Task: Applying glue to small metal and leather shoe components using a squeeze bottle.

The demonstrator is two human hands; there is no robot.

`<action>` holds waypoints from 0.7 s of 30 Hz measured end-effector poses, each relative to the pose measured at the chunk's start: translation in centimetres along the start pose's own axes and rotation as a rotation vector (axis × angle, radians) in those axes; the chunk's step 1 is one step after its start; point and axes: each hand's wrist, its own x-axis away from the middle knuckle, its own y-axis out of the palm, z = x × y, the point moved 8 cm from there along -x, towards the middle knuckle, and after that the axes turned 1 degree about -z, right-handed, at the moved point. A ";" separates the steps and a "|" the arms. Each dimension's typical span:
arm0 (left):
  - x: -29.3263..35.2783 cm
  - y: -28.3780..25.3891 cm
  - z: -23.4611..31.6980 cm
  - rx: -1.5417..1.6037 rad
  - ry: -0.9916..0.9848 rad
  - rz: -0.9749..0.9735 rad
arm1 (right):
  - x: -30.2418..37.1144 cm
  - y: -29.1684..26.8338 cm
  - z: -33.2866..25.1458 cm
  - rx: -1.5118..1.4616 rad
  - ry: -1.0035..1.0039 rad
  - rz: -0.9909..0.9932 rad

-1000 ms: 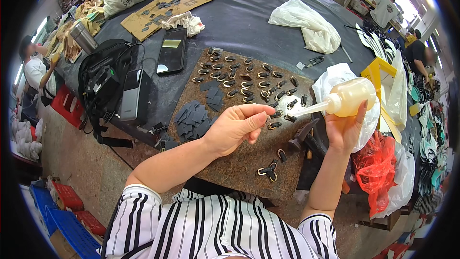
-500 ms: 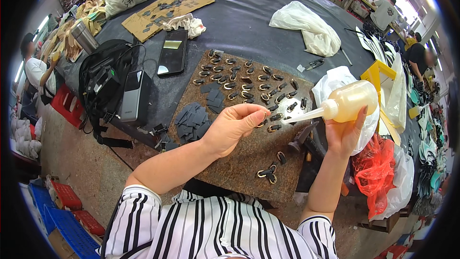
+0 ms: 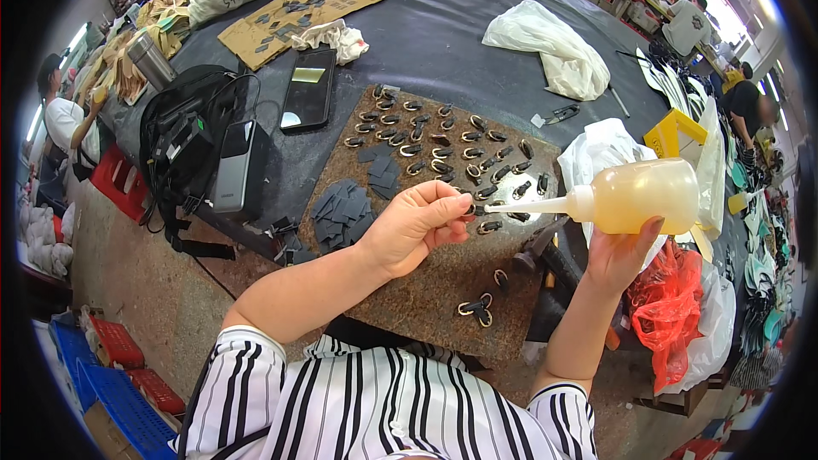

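Head view: gluing a small part over the board.
Left hand (image 3: 415, 226) pinches a small dark piece (image 3: 470, 209); right hand (image 3: 620, 251) grips a yellowish squeeze bottle (image 3: 635, 197), nozzle touching it, above the brown board (image 3: 426, 281).

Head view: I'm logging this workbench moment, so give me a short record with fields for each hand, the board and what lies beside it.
left hand: left hand pinches a small dark piece at its fingertips
right hand: right hand holds a squeeze bottle of yellowish liquid, nozzle tip at the piece
board: brown board bears rows of small metal-trimmed loops and a heap of dark cut pieces
beside: black bag, phone, white plastic bag
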 end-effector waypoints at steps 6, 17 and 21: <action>0.0 0.0 0.1 -0.022 0.006 0.014 | 0.5 0.0 -0.3 0.078 -0.039 -0.082; 0.0 -0.1 0.0 -0.023 0.004 0.030 | 1.2 1.2 -1.7 0.302 -0.212 -0.162; 0.1 -0.2 0.1 -0.025 0.012 0.040 | 0.7 3.6 -2.5 0.373 -0.213 -0.460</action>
